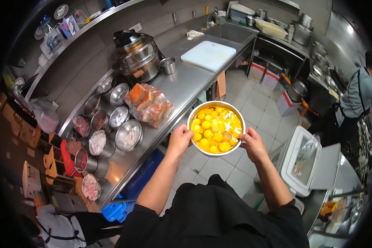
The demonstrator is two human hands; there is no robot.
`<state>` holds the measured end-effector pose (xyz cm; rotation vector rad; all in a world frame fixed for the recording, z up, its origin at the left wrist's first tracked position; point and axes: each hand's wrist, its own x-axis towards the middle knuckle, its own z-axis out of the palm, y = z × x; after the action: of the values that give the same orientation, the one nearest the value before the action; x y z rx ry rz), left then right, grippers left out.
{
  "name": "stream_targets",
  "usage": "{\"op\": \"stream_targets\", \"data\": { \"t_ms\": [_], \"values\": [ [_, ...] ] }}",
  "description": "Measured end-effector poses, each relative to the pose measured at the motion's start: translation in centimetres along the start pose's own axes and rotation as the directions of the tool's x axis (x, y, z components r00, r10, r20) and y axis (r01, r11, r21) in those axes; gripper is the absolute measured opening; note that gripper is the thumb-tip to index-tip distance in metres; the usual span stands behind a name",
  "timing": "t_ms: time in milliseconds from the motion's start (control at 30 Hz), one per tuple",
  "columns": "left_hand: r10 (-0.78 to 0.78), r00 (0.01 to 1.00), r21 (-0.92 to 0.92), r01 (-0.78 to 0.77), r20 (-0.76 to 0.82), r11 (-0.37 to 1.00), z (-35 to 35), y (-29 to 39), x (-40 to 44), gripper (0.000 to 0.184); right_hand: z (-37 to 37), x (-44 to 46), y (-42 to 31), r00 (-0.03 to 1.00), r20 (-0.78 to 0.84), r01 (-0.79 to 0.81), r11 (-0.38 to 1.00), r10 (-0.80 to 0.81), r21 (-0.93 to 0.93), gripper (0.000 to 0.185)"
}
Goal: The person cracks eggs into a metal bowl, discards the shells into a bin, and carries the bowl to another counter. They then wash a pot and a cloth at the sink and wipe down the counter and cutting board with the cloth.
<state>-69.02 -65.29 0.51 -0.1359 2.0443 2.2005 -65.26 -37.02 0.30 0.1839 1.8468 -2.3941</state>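
Observation:
Between both hands, a round metal pot [206, 153] is held out over the tiled floor, away from the counter. Many cracked eggs [208, 134] with whole yellow yolks fill it, along with some white liquid and a brownish patch. My left hand [180, 139] grips the left side of the pot, thumb at the rim. On the opposite side, my right hand [254, 144] is closed around what looks like a dark handle, mostly hidden by the fingers.
Left, a steel counter [186, 89] carries metal bowls of meat and white powder, a bagged orange food [151, 103], a large cooker [136, 58] and a white cutting board [208, 56]. An open white bin [299, 161] stands right. Co-workers [357, 89] are at far right and lower left.

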Motion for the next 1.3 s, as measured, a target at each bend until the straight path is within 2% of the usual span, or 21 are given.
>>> {"op": "stream_targets", "data": {
  "t_ms": [33,133,200,333,400,467,567,633,800,900,967,1000,1033,1067,1100,1133,1167,1200,1267,1300],
  "values": [
    [0.048,0.999,0.076,-0.047,-0.01,0.996,-0.8,0.1,2.7,0.017,0.5,2.6,-0.3,1.0,0.01,-0.003,1.0,0.003,0.002,0.012],
    [0.058,0.993,-0.023,-0.06,-0.106,0.998,-2.0,0.9,9.6,0.013,2.0,10.5,-0.7,1.0,0.024,-0.008,1.0,0.008,-0.003,0.012],
    [0.053,0.997,0.009,-0.053,-0.052,0.999,-3.9,1.0,14.3,0.01,3.1,15.5,-0.9,0.998,0.055,0.017,1.0,-0.017,-0.003,0.012],
    [0.042,0.989,-0.07,-0.052,-0.141,0.996,-5.6,2.4,22.6,0.01,5.5,25.6,-1.2,0.996,0.09,0.018,0.999,-0.016,-0.028,0.012],
    [0.085,0.976,0.036,-0.08,-0.201,0.996,-6.6,2.3,26.2,0.01,6.4,29.8,-1.1,0.996,0.091,-0.005,0.999,0.008,-0.034,0.012],
    [0.081,0.971,-0.001,-0.083,-0.223,0.997,-7.1,2.7,29.7,0.009,7.0,34.5,-1.1,0.993,0.118,-0.009,0.999,0.015,-0.05,0.013],
    [0.04,0.964,0.037,-0.032,-0.261,0.999,-8.5,1.8,34.1,0.009,7.2,41.2,0.5,0.988,0.15,-0.009,0.998,0.019,-0.067,0.015],
    [0.049,0.952,0.15,-0.003,-0.301,0.989,-9.5,1.2,37.1,0.011,7.6,44.5,0.7,0.979,0.201,-0.01,0.998,0.023,-0.064,0.013],
    [-0.015,0.934,0.14,0.069,-0.358,0.988,-10.8,-0.8,41.5,0.017,8.1,50.1,1.9,0.969,0.234,-0.056,0.99,0.086,-0.13,0.01],
    [-0.111,0.914,0.009,0.124,-0.39,0.992,-9.6,0.2,42.0,0.006,7.9,52.8,3.0,0.953,0.283,-0.051,0.981,0.104,-0.187,0.012],
    [-0.161,0.906,-0.029,0.163,-0.393,0.986,-9.3,0.6,42.0,0.012,7.7,54.2,4.4,0.952,0.28,-0.08,0.983,0.124,-0.164,0.012],
    [-0.18,0.896,0.023,0.207,-0.406,0.978,-9.1,1.6,41.5,0.018,7.6,54.6,4.6,0.946,0.306,-0.05,0.98,0.108,-0.193,0.012],
    [-0.164,0.881,0.129,0.244,-0.443,0.961,-10.1,1.4,41.5,0.023,7.4,54.0,2.8,0.913,0.363,-0.097,0.964,0.185,-0.248,0.016],
    [0.181,0.894,0.627,0.132,-0.41,0.768,-13.4,-0.6,42.2,0.027,6.6,54.5,3.8,0.905,0.384,-0.051,0.943,0.183,-0.329,0.013],
    [0.355,0.847,0.727,0.051,-0.395,0.685,-14.5,-0.2,42.2,0.026,6.0,54.1,4.1,0.914,0.4,0.036,0.97,0.065,-0.24,0.017],
    [0.379,0.811,0.661,0.014,-0.446,0.75,-12.5,3.3,41.5,0.022,4.9,53.7,3.4,0.898,0.413,-0.039,0.961,0.154,-0.272,0.025],
    [0.442,0.786,0.629,-0.089,-0.432,0.773,-12.1,4.6,42.0,0.02,3.5,52.8,2.7,0.898,0.408,-0.05,0.959,0.166,-0.28,0.027],
    [0.45,0.804,0.615,-0.137,-0.388,0.777,-10.2,7.2,42.2,0.021,2.3,51.7,2.1,0.9,0.397,-0.064,0.956,0.179,-0.285,0.03],
    [0.433,0.843,0.443,-0.271,-0.319,0.855,-4.4,10.5,43.5,0.022,-1.0,49.0,1.9,0.949,0.285,-0.062,0.968,0.132,-0.243,0.036],
    [0.415,0.889,0.374,-0.324,-0.195,0.869,-1.2,11.4,44.0,0.022,-2.9,47.3,1.6,0.966,0.224,-0.073,0.969,0.127,-0.234,0.036]
  ]
}}
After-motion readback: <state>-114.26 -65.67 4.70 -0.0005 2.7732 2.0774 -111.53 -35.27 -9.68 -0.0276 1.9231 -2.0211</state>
